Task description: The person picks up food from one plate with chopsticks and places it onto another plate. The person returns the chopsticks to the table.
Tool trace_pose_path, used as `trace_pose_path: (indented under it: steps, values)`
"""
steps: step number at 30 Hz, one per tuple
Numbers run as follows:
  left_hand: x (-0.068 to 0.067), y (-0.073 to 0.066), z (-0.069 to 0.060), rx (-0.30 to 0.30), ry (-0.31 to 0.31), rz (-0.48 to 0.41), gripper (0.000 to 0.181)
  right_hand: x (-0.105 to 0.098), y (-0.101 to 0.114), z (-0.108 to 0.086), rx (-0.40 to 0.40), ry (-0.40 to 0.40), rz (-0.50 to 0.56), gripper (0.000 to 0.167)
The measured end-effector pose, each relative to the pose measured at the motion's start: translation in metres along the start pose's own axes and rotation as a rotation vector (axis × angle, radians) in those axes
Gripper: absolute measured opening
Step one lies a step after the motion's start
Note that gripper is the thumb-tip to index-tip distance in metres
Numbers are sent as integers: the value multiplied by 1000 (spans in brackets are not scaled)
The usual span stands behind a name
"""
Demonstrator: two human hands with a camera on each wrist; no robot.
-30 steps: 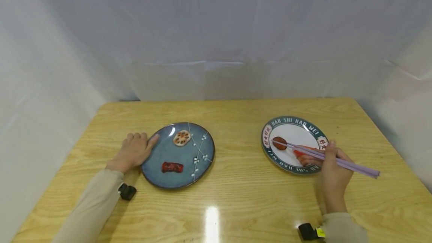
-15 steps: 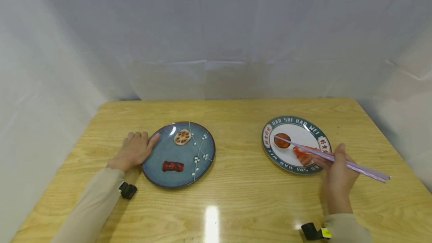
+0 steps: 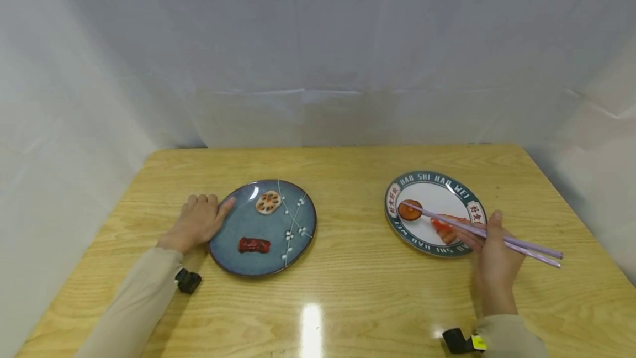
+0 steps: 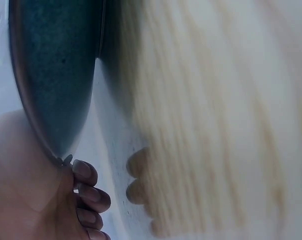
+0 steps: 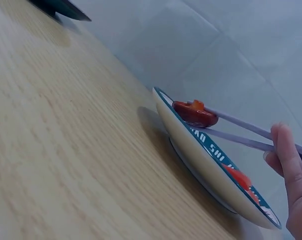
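Note:
My right hand holds a pair of light purple chopsticks over a white plate with a lettered green rim. Their tips lie on either side of a round reddish-brown food piece, near that plate's left rim; whether it is lifted clear I cannot tell. A red-and-pale food piece lies in the same plate. My left hand grips the left edge of a blue plate, thumb over the rim, fingers curled beside it. On the blue plate are a lotus root slice and a dark red glazed piece.
Both plates stand on a wood-grain table, with a stretch of tabletop between them. White sheeting hangs behind the table and at its sides. A small black device sits at the left wrist.
The chopsticks and right hand shifted right, then slightly back left. The round piece moved with the tips and now shows a more orange face. The left hand has stayed at the blue plate.

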State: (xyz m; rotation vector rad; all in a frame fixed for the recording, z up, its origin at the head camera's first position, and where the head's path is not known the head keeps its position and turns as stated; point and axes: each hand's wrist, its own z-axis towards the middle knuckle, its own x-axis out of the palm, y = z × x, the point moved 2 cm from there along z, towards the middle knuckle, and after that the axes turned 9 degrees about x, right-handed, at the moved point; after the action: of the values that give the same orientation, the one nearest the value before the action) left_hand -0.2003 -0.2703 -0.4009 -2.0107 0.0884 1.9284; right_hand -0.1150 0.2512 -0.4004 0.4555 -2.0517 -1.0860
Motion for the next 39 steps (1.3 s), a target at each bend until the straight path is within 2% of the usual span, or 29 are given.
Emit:
trace_pose_path:
  steps: [6, 15, 22, 27, 34, 39]
  values:
    - [0, 1, -2, 3, 3, -6, 72, 0, 1, -1, 67, 9, 74, 37]
    - [-2, -1, -1, 6, -2, 4, 69, 0, 0, 1, 81, -20, 69, 36]
    - [-1, 0, 0, 10, -5, 4, 68, -2, -1, -1, 142, 15, 158, 29]
    - [-1, 1, 1, 11, -10, 6, 68, -1, 0, -2, 183, 26, 184, 33]
    - [-2, 0, 0, 11, -14, 4, 67, 2, -2, -3, 176, 21, 169, 30]
    - [-2, 0, 0, 11, -18, 4, 66, 4, -3, -4, 149, 28, 205, 27]
